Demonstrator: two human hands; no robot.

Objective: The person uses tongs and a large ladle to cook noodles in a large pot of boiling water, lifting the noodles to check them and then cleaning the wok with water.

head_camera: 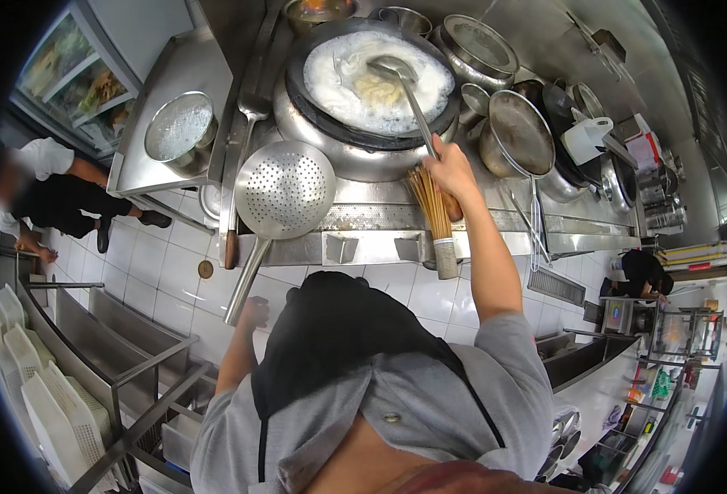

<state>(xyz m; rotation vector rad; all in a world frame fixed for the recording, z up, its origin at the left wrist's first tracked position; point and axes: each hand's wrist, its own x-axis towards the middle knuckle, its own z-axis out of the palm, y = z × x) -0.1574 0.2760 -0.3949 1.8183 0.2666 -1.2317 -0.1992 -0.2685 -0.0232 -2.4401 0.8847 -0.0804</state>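
My right hand (448, 165) is closed around the handle of a metal ladle (394, 68), whose bowl rests in a black wok (372, 143) full of white, foaming liquid. Pale yellowish food (377, 91) lies in the foam below the ladle. A bamboo wok brush (432, 216) stands just under this hand, beside a wooden handle. My left hand (255, 312) hangs low at my side, near the handle end of a perforated metal skimmer (286, 189); its fingers are curled, and whether it touches the handle cannot be told.
A metal pot (181, 134) stands on the steel side counter at left. Right of the wok are a pot with a strainer (516, 134) and a white jug (587, 139). One person (60, 185) is at far left, another (641, 275) at far right. White baskets (60, 420) stand lower left.
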